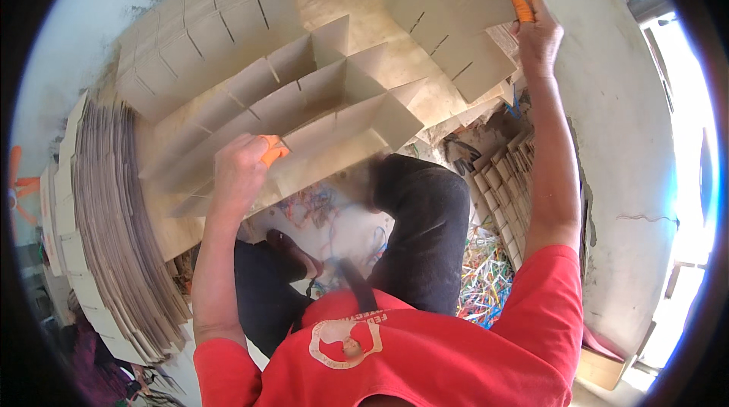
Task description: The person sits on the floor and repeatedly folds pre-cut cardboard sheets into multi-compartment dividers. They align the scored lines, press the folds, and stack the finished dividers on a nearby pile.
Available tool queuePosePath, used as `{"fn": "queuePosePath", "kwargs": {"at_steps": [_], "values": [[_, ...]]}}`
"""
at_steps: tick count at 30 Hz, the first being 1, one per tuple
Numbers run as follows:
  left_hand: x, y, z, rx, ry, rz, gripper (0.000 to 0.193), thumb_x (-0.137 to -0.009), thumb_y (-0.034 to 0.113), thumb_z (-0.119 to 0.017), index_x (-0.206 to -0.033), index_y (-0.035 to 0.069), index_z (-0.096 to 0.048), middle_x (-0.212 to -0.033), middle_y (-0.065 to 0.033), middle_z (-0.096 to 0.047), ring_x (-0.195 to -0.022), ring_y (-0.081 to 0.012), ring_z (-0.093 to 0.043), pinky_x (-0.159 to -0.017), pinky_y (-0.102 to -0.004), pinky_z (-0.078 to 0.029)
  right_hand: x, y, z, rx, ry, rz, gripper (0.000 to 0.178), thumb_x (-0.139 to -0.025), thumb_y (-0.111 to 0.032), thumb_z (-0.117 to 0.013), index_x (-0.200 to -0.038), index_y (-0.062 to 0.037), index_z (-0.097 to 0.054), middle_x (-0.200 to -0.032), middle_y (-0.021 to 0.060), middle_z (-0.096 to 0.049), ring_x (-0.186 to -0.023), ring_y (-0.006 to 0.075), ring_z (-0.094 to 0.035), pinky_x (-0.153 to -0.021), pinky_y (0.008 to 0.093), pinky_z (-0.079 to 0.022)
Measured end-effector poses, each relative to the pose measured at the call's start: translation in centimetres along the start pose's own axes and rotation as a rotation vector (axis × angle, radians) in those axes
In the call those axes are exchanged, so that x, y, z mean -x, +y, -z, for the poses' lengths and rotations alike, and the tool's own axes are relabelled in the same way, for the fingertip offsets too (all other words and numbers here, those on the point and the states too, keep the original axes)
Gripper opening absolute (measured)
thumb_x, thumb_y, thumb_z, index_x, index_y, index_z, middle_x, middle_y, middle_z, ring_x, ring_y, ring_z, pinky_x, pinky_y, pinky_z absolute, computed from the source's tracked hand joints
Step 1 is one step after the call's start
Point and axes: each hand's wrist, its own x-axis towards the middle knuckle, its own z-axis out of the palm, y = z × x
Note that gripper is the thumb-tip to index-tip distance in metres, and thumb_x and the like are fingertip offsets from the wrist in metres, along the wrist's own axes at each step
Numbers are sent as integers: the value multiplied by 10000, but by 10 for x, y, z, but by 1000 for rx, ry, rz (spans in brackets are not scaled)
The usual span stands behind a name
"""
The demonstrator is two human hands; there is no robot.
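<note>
Both my hands wear orange finger covers. My left hand [244, 160] is closed at the near panel of a partly assembled cardboard divider [353, 145], seemingly pinching its upper edge. This divider has several long upright panels, with short cross pieces standing at their right ends. Slots are cut into the long panels. At the upper right, my right hand [538, 31] grips the edge of a flat slotted cardboard sheet [463, 1], thumb and fingers closed on it. The sheet is tilted above more cardboard, and part of what lies under it is hidden.
A wooden table [357, 8] carries the divider and a block of slotted cardboard [205, 27] at the back left. A tall cardboard stack [114, 217] stands left. Coloured strips [486, 278] litter the floor, beside cardboard grids [507, 187] near the right wall [615, 141].
</note>
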Motion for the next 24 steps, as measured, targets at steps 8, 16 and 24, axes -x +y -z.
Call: {"fn": "queuePosePath", "kwargs": {"at_steps": [8,16,24], "values": [[2,3,-7,96,16,60,215,-734,176,-785,-906,54,-740,-757,-151,-642,-651,-309,-608,-585,-396,-478,59,-134,44,-483,-565,-123,413,-858,-16,-693,-1263,2,-615,-674,-46,-530,-513,19,-433,-481,190,-339],[-5,13,-15,160,3,82,190,-740,171,-779,-869,39,-735,-738,-143,-654,-651,-303,-619,-568,-399,-479,87,-144,33,-535,-655,-29,438,-844,29,-690,-1275,-12,-619,-728,-37,-597,-479,21,-419,-452,200,-341],[-7,10,-21,182,44,67,199,-731,173,-784,-864,34,-733,-749,-142,-668,-664,-306,-633,-586,-403,-498,90,-143,28,-559,-660,-64,467,-837,44,-680,-1295,-11,-605,-806,-9,-651,-475,18,-429,-442,187,-335]]}}
